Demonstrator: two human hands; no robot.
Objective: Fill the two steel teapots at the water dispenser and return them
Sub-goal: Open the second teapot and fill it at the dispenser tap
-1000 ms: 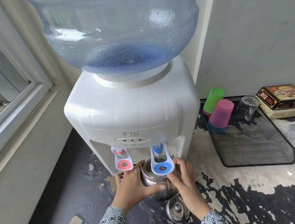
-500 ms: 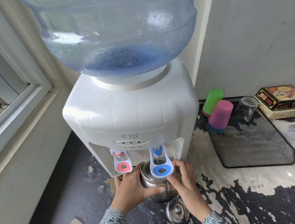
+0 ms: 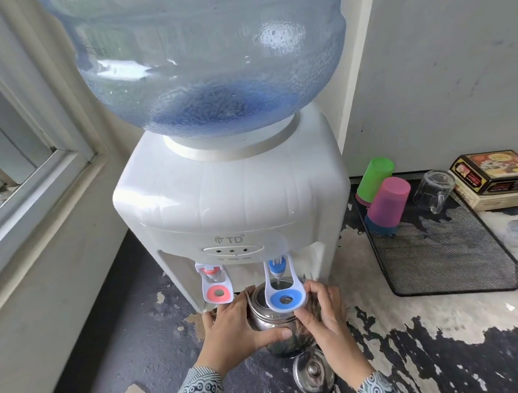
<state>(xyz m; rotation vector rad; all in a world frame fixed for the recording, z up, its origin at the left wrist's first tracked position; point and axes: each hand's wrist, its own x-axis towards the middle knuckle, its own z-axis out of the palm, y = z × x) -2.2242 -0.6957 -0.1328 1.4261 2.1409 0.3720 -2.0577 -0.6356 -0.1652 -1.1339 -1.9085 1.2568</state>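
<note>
A steel teapot [image 3: 270, 319] is being held under the blue tap [image 3: 283, 288] of the water dispenser [image 3: 229, 199], which is standing on the counter [image 3: 453, 351] near its back left corner, beside the window frame [image 3: 30, 172]. The teapot's open mouth is being kept directly below the blue lever. The left hand [image 3: 232, 333] is being wrapped around the pot's left side, its thumb curled across the front of the belly. The right hand [image 3: 328, 318] is being pressed to the pot's right side, its fingers [image 3: 317, 288] curled at the rim beside the blue lever. The teapot lid [image 3: 313, 373] is lying on the counter just in front of the pot, near the right wrist. "TD" is being shown in grey on the dispenser's front panel, above three small indicator labels that are too small to be read. A red tap [image 3: 216, 286] is hanging to the left of the blue one.
</note>
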